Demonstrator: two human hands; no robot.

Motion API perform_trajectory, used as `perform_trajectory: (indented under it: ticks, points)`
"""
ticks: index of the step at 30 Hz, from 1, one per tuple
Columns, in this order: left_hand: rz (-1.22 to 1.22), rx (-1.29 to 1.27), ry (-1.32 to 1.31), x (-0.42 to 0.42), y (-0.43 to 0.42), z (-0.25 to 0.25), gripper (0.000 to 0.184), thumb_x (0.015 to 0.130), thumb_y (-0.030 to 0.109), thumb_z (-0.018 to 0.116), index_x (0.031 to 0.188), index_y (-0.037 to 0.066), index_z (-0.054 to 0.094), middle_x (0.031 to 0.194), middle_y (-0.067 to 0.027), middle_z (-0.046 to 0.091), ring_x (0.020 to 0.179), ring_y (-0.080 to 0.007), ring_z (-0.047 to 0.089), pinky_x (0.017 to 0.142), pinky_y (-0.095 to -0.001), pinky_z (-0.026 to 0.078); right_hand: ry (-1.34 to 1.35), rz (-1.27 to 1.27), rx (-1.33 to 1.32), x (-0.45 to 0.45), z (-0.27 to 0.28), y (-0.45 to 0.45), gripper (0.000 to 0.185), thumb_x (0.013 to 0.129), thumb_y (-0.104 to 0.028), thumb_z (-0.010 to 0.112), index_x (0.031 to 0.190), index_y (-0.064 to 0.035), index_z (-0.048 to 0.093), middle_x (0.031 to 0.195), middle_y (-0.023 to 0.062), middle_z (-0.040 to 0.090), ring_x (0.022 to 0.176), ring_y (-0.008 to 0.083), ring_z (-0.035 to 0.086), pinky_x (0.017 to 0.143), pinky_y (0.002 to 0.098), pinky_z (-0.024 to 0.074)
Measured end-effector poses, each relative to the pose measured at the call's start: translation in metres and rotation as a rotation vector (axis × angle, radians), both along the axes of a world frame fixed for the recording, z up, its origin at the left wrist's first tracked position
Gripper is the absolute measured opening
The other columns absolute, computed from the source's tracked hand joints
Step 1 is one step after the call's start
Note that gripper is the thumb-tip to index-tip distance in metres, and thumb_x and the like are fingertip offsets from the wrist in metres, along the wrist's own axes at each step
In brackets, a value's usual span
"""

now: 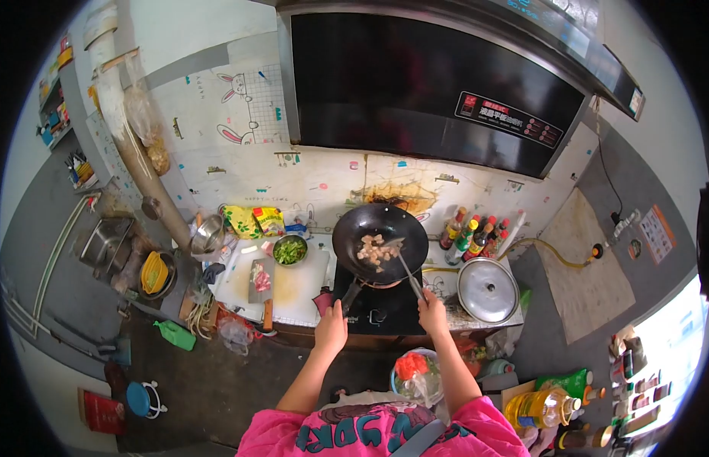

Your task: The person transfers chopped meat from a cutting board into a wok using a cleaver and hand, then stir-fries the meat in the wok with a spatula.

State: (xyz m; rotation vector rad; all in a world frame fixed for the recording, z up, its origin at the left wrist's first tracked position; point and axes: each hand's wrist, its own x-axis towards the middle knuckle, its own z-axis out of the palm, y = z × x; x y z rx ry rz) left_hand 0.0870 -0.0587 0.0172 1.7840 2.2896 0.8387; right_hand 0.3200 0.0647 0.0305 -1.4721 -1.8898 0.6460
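Observation:
A black wok stands on the stove, with pieces of pale meat in its middle. My left hand is closed round the wok's handle, and a dark red cloth lies beside that handle. In my right hand is the long handle of a metal spatula; its blade rests inside the wok at the right edge of the meat.
Left of the stove are a cleaver with meat on a white board, and a bowl of chopped greens. To the right stand sauce bottles and a round metal lid. A range hood hangs above.

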Motion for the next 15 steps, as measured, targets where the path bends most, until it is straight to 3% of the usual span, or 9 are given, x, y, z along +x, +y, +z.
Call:
perform_trajectory:
  ticks: [5, 8, 12, 15]
  points:
    - [-0.002, 0.029, 0.003, -0.002, 0.0, -0.003, 0.05, 0.081, 0.014, 0.057, 0.125, -0.001, 0.037, 0.093, -0.0192, 0.051, 0.077, -0.0359, 0.058, 0.062, -0.0435, 0.048, -0.044, 0.024, -0.079, -0.019, 0.021, -0.019, 0.035, 0.083, -0.014, 0.054, 0.116, -0.0028, 0.054, 0.099, 0.0233, 0.061, 0.094, 0.0398, 0.057, 0.081, 0.0426, 0.0455]
    - [-0.007, 0.021, -0.008, 0.0, 0.0, -0.003, 0.05, 0.081, 0.014, 0.057, 0.125, 0.0, 0.037, 0.093, -0.0191, 0.051, 0.077, -0.036, 0.058, 0.062, -0.0437, 0.048, -0.058, 0.031, -0.124, -0.027, 0.024, -0.02, 0.035, 0.083, -0.014, 0.054, 0.116, -0.0026, 0.053, 0.101, 0.0236, 0.06, 0.096, 0.0401, 0.056, 0.081, 0.0427, 0.0455]
    - [-0.008, 0.01, -0.015, 0.0, 0.0, 0.0, 0.05, 0.081, 0.014, 0.057, 0.124, -0.001, 0.038, 0.093, -0.0194, 0.051, 0.076, -0.0362, 0.058, 0.061, -0.044, 0.048, -0.002, 0.057, -0.008, -0.029, 0.005, -0.009, 0.035, 0.084, -0.013, 0.052, 0.117, -0.0015, 0.053, 0.092, 0.0219, 0.062, 0.085, 0.0365, 0.06, 0.075, 0.0404, 0.0471]
    - [-0.014, 0.03, -0.004, -0.002, 0.0, -0.004, 0.05, 0.081, 0.014, 0.057, 0.124, -0.001, 0.038, 0.092, -0.0196, 0.051, 0.076, -0.0363, 0.057, 0.061, -0.0443, 0.048, 0.076, 0.054, -0.066, -0.026, 0.005, 0.0, 0.034, 0.083, -0.012, 0.052, 0.115, 0.001, 0.052, 0.098, 0.0261, 0.059, 0.093, 0.0408, 0.057, 0.079, 0.0438, 0.046]
